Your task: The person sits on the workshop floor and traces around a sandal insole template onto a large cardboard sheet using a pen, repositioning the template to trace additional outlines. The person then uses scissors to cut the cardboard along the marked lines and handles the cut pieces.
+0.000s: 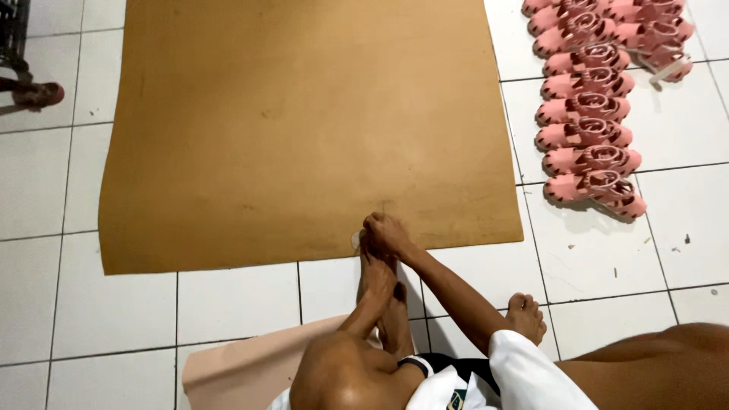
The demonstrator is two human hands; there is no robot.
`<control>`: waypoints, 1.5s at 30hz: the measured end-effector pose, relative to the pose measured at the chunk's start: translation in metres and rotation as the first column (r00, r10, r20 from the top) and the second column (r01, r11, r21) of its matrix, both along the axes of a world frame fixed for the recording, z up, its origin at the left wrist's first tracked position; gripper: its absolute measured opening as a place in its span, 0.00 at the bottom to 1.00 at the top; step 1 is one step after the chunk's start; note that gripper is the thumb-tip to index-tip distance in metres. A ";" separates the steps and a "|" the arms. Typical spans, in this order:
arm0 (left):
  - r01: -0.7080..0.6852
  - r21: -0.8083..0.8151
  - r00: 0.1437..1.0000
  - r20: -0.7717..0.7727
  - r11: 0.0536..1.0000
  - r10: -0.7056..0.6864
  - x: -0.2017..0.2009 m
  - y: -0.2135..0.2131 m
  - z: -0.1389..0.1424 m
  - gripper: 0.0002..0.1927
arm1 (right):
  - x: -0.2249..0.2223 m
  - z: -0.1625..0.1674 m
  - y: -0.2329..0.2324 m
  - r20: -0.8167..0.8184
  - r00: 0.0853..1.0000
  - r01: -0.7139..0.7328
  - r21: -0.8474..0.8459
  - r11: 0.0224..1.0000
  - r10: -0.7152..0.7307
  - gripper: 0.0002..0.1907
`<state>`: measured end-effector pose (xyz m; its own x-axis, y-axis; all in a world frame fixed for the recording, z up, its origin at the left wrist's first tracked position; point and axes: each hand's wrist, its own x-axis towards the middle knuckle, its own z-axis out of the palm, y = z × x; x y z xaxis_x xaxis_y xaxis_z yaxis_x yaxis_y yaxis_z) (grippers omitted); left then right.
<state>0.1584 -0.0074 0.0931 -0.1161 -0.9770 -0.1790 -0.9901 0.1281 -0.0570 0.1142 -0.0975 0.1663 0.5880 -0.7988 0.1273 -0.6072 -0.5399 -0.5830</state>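
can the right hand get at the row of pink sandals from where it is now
Probably not without leaning: the right hand rests at the near edge of the brown sheet, while the pink sandals lie well off to the right across bare tile, nothing between.

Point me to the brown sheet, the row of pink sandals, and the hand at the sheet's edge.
brown sheet (304,121), head view, on its bare middle.
pink sandals (585,133), head view, on a sandal midway down the row.
hand (386,234), head view, on the back of the hand.
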 end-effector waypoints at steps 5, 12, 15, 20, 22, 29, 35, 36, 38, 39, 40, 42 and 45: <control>-0.003 -0.050 1.000 -0.001 0.999 0.003 0.000 0.004 -0.014 0.24 | -0.017 0.006 -0.007 -0.130 0.991 0.009 -0.012 1.000 -0.011 0.12; 0.060 -0.035 0.997 -0.036 0.998 -0.061 0.015 0.000 -0.009 0.18 | -0.048 0.008 -0.001 -0.092 0.990 0.111 0.062 0.992 -0.105 0.21; 0.251 -0.039 0.965 0.086 0.967 -0.247 0.027 -0.011 0.001 0.21 | -0.056 0.002 0.006 -0.023 0.989 0.148 -0.022 0.989 -0.148 0.12; 0.244 -0.103 0.942 -0.212 0.964 -0.261 0.043 -0.035 0.007 0.19 | -0.069 -0.008 0.017 0.028 0.981 0.191 -0.041 0.981 -0.190 0.13; 0.274 -0.063 0.930 -0.238 0.960 -0.281 0.046 -0.045 0.006 0.11 | -0.072 -0.009 0.022 0.029 0.975 0.221 0.002 0.975 -0.221 0.12; 0.434 -0.047 0.865 -0.255 0.899 -0.431 0.056 -0.072 0.012 0.06 | -0.074 -0.011 0.041 0.064 0.952 0.302 -0.041 0.952 -0.300 0.10; 0.484 0.071 0.833 -0.343 0.872 -0.434 0.062 -0.086 0.023 0.03 | -0.074 -0.018 0.052 0.047 0.939 0.343 -0.027 0.939 -0.342 0.10; 0.490 0.088 0.831 -0.349 0.867 -0.434 0.063 -0.087 0.024 0.04 | -0.074 -0.019 0.054 0.048 0.936 0.350 -0.012 0.937 -0.349 0.10; 0.504 0.063 0.820 -0.350 0.861 -0.454 0.064 -0.090 0.026 0.04 | -0.074 -0.021 0.056 0.057 0.936 0.349 -0.021 0.937 -0.347 0.10; 0.510 0.052 0.814 -0.350 0.858 -0.463 0.064 -0.090 0.027 0.04 | -0.074 -0.023 0.057 0.062 0.937 0.347 -0.024 0.938 -0.345 0.10; 0.512 0.061 0.818 -0.340 0.857 -0.465 0.065 -0.090 0.028 0.05 | -0.074 -0.024 0.058 0.050 0.936 0.349 -0.010 0.937 -0.348 0.10; 0.519 0.085 0.823 -0.318 0.850 -0.471 0.066 -0.090 0.029 0.05 | -0.075 -0.027 0.059 0.025 0.934 0.357 0.023 0.934 -0.357 0.11; 0.500 0.060 0.817 -0.362 0.864 -0.448 0.068 -0.090 0.030 0.05 | -0.075 -0.035 0.063 0.001 0.933 0.359 0.045 0.932 -0.360 0.10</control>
<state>0.2266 -0.0971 0.1230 -0.6349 -0.7505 -0.1832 -0.7614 0.5677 0.3131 0.0391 -0.0350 0.1314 0.2596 -0.9613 0.0921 -0.7504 -0.2609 -0.6074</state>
